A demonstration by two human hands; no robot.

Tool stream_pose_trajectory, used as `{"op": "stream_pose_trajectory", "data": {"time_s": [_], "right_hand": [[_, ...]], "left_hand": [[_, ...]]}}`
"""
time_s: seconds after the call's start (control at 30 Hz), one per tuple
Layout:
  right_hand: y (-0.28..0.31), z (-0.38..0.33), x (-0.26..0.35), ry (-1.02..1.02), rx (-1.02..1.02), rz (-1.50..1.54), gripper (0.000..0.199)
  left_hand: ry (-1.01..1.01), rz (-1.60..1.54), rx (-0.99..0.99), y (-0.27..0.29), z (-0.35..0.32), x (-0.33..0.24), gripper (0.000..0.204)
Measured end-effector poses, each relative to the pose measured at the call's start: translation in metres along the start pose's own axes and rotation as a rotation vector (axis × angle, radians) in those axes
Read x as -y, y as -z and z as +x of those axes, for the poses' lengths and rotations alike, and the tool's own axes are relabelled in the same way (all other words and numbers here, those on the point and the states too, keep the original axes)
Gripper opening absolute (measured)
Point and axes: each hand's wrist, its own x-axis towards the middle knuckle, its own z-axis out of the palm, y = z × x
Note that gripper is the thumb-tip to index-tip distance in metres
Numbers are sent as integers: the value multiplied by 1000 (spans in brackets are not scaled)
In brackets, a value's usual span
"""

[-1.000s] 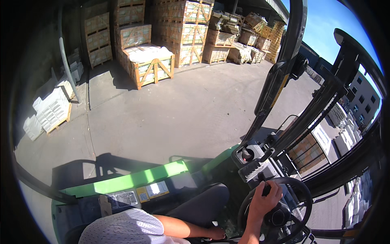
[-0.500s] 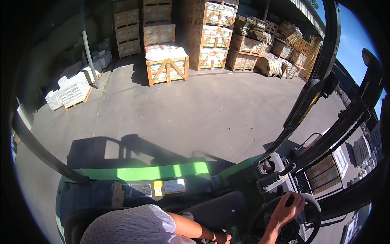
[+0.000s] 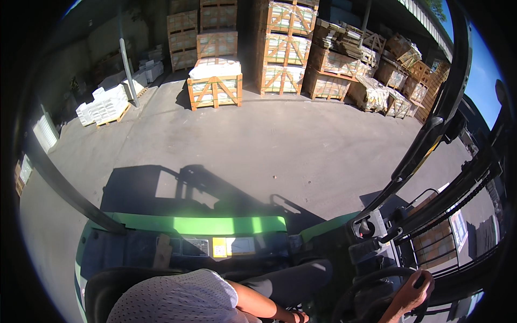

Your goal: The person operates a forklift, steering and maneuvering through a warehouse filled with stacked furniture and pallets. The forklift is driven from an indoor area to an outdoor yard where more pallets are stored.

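Observation:
I sit in a green and black forklift. On the right side of the black steering wheel (image 3: 372, 276), my right hand (image 3: 413, 293) is closed around a dark steering knob (image 3: 419, 281). My left arm reaches across the lower middle, with a dark band at the wrist. Its hand (image 3: 302, 317) sits low by my dark-trousered leg (image 3: 291, 281), cut by the lower edge, so its fingers hardly show. Past the wheel stands a dash console (image 3: 371, 229) with a round recess.
Black mast rails (image 3: 458, 196) and a cab post (image 3: 425, 145) rise at right; a crate (image 3: 433, 245) shows behind the bars. Ahead lies grey paving (image 3: 242, 140). Wooden crates (image 3: 215, 92) stand beyond, some stacked. White blocks (image 3: 105, 106) sit on a pallet at left.
My right hand has moved right and down with the knob as the wheel turned. The cab parts and the pallet of white blocks have shifted right in view; the front crate has shifted slightly left.

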Motion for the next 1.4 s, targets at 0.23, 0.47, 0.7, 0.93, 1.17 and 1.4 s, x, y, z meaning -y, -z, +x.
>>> {"op": "stream_pose_trajectory", "data": {"time_s": [0.23,0.47,0.7,0.93,1.17,1.4], "right_hand": [[-28,76,-86,54,-178,-162,17],[-77,133,-180,-165,-114,16,22],[-117,169,-278,-256,-111,-23,30],[-157,196,-372,-135,-32,-286,28],[-223,243,-358,-334,-170,202,19],[-326,294,-335,-325,-232,172,12]], "left_hand": [[20,19,-69,63,80,-72,34],[44,51,-131,116,163,-136,36],[72,64,-194,174,253,-204,37],[85,83,-231,235,346,-281,39],[76,376,-15,295,397,-313,51],[198,189,-125,414,444,-296,54]]}}
